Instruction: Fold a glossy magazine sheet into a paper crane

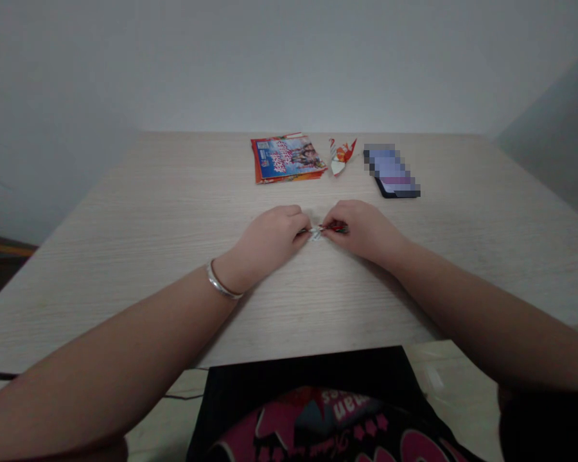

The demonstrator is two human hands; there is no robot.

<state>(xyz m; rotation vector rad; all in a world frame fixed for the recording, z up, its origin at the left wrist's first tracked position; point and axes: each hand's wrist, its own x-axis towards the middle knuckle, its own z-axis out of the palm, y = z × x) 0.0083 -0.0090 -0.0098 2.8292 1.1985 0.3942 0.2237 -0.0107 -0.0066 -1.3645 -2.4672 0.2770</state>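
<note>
Between my two hands is a small piece of folded printed paper (316, 232), white with red and green parts. My left hand (280, 232) pinches its left end, fingers closed. The right end is gripped by my right hand (359, 230), thumb and fingers pressed together, with a red and green portion showing under the palm. Both hands rest low over the table, fingertips close together but apart. Much of the paper is hidden by the fingers, so its full shape cannot be made out.
Beyond my hands lies a stack of colourful printed sheets (289, 157). A folded red and white paper figure (341, 157) sits beside it, and a phone (392, 172) lies farther right. The pale wooden table (139, 218) meets a wall at the back.
</note>
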